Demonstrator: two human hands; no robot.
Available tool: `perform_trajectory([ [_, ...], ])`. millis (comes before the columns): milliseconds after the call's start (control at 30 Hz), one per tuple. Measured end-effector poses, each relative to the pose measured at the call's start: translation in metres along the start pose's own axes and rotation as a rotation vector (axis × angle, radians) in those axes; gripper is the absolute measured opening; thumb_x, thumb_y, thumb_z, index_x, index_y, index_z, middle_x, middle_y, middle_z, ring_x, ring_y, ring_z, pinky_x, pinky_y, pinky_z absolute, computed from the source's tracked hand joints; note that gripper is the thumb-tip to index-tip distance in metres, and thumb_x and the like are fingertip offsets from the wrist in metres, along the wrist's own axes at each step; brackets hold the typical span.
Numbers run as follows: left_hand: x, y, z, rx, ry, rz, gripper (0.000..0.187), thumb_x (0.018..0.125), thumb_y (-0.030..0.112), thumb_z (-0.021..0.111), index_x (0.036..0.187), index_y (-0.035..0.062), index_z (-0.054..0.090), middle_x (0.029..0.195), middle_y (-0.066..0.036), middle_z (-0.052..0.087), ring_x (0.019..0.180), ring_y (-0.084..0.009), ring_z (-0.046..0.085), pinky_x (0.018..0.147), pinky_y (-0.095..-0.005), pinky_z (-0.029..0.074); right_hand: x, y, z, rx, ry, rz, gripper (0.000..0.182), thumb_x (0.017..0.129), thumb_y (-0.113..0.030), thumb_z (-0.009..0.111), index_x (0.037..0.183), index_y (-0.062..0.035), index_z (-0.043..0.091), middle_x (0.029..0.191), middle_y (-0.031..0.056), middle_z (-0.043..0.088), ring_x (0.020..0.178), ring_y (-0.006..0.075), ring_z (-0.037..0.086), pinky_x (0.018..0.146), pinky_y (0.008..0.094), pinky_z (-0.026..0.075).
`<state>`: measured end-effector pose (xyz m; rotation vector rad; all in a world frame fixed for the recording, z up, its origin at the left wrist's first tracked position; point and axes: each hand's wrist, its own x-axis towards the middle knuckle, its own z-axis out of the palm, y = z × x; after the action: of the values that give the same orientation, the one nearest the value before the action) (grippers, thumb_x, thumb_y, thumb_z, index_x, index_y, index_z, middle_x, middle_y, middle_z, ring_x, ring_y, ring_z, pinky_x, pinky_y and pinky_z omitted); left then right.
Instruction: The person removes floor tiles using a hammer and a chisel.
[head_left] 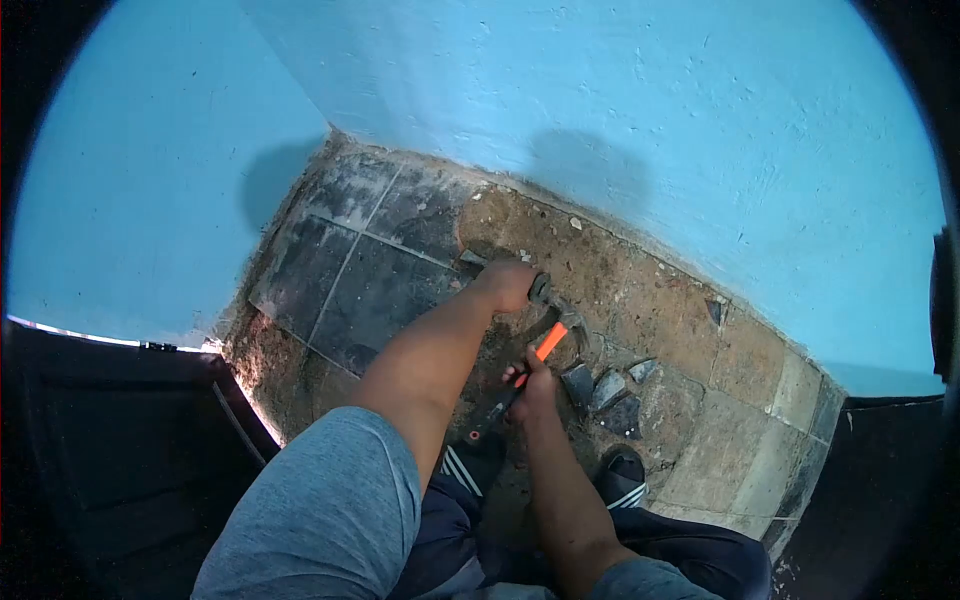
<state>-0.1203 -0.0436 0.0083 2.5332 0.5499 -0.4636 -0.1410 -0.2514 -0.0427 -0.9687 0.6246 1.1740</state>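
My left hand (512, 286) is closed around what looks like a chisel (473, 258). Its flat grey tip pokes out beyond my fingers at the broken edge of the dark floor tiles (390, 290), while most of its shaft is hidden in my fist. My right hand (534, 388) grips a claw hammer (549, 341) by its orange and black handle. The striking face of the hammer is right beside my left fist, and its claw points away to the right.
Broken tile pieces (610, 390) lie by my right shoe (622, 478). Bare, rough mortar (640, 300) runs along the blue wall (620, 90). Older pale tiles (730, 440) cover the right side. A dark door panel (110, 450) stands at left.
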Motion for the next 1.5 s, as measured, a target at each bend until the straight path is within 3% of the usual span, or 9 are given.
perform_trajectory([
  [267, 0.001, -0.001, -0.005, -0.026, -0.031, -0.039, 0.032, 0.080, 0.010, 0.066, 0.111, 0.0030, 0.064, 0.112, -0.021, 0.068, 0.110, -0.0399, 0.063, 0.093, -0.0509, 0.051, -0.013, -0.016, 0.010, -0.277, 0.238, -0.642, 0.032, 0.102, -0.036, 0.059, 0.086, -0.0097, 0.051, 0.062, -0.0010, 0.043, 0.051, 0.0127, 0.044, 0.048, 0.0294, 0.039],
  [400, 0.010, -0.010, 0.004, -0.028, 0.019, -0.018, 0.030, 0.082, 0.010, 0.065, 0.110, 0.0022, 0.063, 0.110, -0.023, 0.068, 0.107, -0.0409, 0.064, 0.091, -0.0523, 0.051, -0.020, -0.087, 0.011, -0.317, 0.441, -1.063, 0.039, 0.105, -0.037, 0.054, 0.078, -0.0098, 0.047, 0.060, -0.0014, 0.043, 0.049, 0.0110, 0.042, 0.047, 0.0292, 0.037],
  [500, 0.002, -0.002, -0.007, -0.023, 0.006, -0.054, 0.024, 0.082, 0.011, 0.065, 0.105, 0.0047, 0.067, 0.108, -0.021, 0.070, 0.105, -0.0383, 0.066, 0.090, -0.0504, 0.052, -0.078, -0.123, 0.049, -0.123, 0.375, -1.199, 0.044, 0.105, -0.038, 0.053, 0.073, -0.0091, 0.045, 0.060, -0.0007, 0.045, 0.050, 0.0113, 0.043, 0.048, 0.0295, 0.038],
  [600, 0.002, 0.001, -0.009, -0.010, 0.010, -0.070, 0.022, 0.081, 0.012, 0.066, 0.102, 0.0058, 0.069, 0.108, -0.019, 0.070, 0.105, -0.0366, 0.067, 0.089, -0.0492, 0.053, -0.063, -0.101, 0.036, -0.105, 0.389, -1.278, 0.046, 0.106, -0.038, 0.052, 0.071, -0.0083, 0.044, 0.061, 0.0011, 0.047, 0.050, 0.0123, 0.045, 0.048, 0.0307, 0.039],
  [633, 0.002, 0.001, -0.008, -0.006, 0.014, -0.069, 0.023, 0.081, 0.012, 0.066, 0.102, 0.0058, 0.069, 0.108, -0.019, 0.070, 0.105, -0.0364, 0.067, 0.089, -0.0492, 0.053, -0.046, -0.075, 0.019, -0.284, 0.511, -1.193, 0.042, 0.105, -0.034, 0.053, 0.073, -0.0069, 0.047, 0.063, 0.0028, 0.050, 0.050, 0.0137, 0.046, 0.048, 0.0325, 0.040],
  [700, 0.003, -0.002, -0.003, -0.017, 0.077, -0.044, 0.022, 0.080, 0.012, 0.066, 0.101, 0.0055, 0.069, 0.107, -0.019, 0.071, 0.104, -0.0363, 0.067, 0.088, -0.0492, 0.053, 0.010, -0.005, -0.013, -0.635, 0.465, -1.424, 0.032, 0.103, -0.028, 0.054, 0.083, -0.0032, 0.054, 0.066, 0.0049, 0.053, 0.051, 0.0137, 0.048, 0.048, 0.0341, 0.042],
  [767, 0.007, -0.002, -0.003, -0.037, 0.095, -0.058, 0.021, 0.080, 0.011, 0.066, 0.099, 0.0054, 0.070, 0.106, -0.019, 0.071, 0.103, -0.0365, 0.068, 0.088, -0.0489, 0.054, 0.003, 0.027, -0.010, -0.658, 0.254, -0.779, 0.023, 0.099, -0.023, 0.056, 0.099, -0.0003, 0.057, 0.068, 0.0049, 0.053, 0.051, 0.0143, 0.050, 0.047, 0.0349, 0.043],
  [867, 0.007, -0.004, -0.008, -0.066, 0.069, -0.116, 0.019, 0.079, 0.011, 0.066, 0.096, 0.0050, 0.071, 0.104, -0.020, 0.071, 0.101, -0.0371, 0.068, 0.087, -0.0481, 0.054, -0.009, 0.018, -0.006, -0.432, 0.253, -0.457, 0.021, 0.098, -0.021, 0.058, 0.104, -0.0011, 0.056, 0.067, 0.0036, 0.050, 0.050, 0.0152, 0.050, 0.046, 0.0343, 0.045],
  [1500, 0.027, -0.005, 0.006, -0.091, 0.182, -0.047, 0.034, 0.079, 0.009, 0.069, 0.113, 0.0053, 0.063, 0.107, -0.022, 0.069, 0.105, -0.0418, 0.064, 0.091, -0.0514, 0.051, 0.010, -0.018, -0.012, -0.395, 0.231, -0.415, 0.021, 0.102, -0.024, 0.057, 0.099, -0.0037, 0.053, 0.064, 0.0023, 0.048, 0.048, 0.0153, 0.048, 0.045, 0.0331, 0.043],
])
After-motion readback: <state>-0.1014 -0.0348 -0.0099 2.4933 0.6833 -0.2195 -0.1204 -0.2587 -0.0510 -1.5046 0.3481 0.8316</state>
